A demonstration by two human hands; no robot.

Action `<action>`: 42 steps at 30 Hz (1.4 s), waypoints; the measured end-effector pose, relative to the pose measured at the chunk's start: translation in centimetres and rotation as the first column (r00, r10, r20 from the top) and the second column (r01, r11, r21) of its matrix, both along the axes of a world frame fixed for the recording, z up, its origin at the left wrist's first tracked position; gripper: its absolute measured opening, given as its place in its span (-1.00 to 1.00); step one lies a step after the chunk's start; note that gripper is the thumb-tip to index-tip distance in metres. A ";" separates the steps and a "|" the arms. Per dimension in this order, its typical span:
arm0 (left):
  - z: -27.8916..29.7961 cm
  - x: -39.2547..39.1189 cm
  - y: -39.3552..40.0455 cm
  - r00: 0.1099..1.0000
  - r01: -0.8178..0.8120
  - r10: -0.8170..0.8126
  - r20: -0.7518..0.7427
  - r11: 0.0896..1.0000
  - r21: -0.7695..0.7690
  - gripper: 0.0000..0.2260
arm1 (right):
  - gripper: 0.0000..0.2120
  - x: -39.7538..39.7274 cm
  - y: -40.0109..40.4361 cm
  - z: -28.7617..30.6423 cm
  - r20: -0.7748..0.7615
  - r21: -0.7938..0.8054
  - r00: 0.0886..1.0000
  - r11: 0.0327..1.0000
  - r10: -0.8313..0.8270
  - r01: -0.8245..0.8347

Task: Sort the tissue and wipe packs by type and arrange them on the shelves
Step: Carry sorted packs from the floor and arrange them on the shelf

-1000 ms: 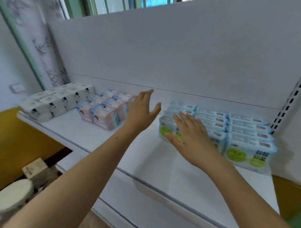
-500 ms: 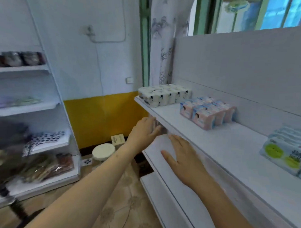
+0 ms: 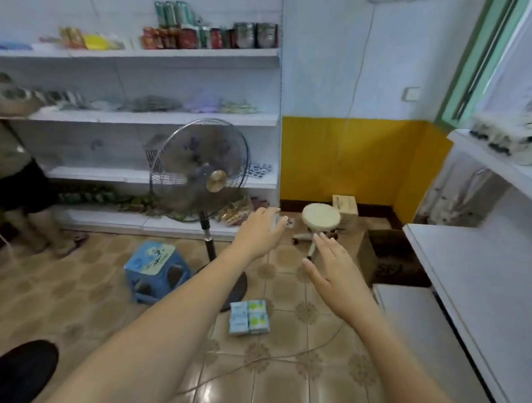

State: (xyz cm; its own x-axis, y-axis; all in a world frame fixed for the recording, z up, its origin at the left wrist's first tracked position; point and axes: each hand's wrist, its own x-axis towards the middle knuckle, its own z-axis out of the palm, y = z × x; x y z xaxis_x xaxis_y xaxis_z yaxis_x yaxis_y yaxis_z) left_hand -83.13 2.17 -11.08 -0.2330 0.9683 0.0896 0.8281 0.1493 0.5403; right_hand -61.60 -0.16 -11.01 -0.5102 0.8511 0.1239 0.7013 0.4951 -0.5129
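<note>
A small stack of light blue wipe packs with green circles (image 3: 249, 316) lies on the tiled floor below my arms. My left hand (image 3: 262, 231) and my right hand (image 3: 336, 271) both hover in the air above the floor, fingers straight, holding nothing. White tissue packs (image 3: 511, 139) sit blurred on the upper white shelf (image 3: 498, 164) at the right edge. A lower white shelf (image 3: 479, 287) runs along the right, below it.
A standing fan (image 3: 199, 172) rises just beyond the packs, with a blue plastic stool (image 3: 155, 271) to its left. A round white stool (image 3: 320, 219), cardboard boxes (image 3: 346, 208) and a cable lie on the floor. A person (image 3: 15, 174) stands at the far-left stocked shelves.
My view has swung left, from the right-hand shelf with its rows of packs to the floor and the far shelves. Both hands left the shelf and now hang over the floor.
</note>
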 end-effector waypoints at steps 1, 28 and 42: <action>-1.0 -1.8 -0.2 1.000 -0.010 0.010 0.012 1.000 -0.025 -0.51 | -0.35 -1.3 0.2 -0.6 0.007 -0.022 1.000 1.000 0.017 -0.017; -32.9 -31.6 13.7 0.956 -0.195 0.287 0.065 0.783 -0.590 -0.48 | -0.38 -29.2 23.3 -30.9 0.335 -0.566 0.924 0.823 0.185 0.041; -73.1 -37.5 20.1 0.849 -0.141 0.463 0.252 0.660 -0.738 -0.55 | -0.50 -37.6 28.4 -71.1 0.332 -0.766 0.942 0.572 -0.040 0.294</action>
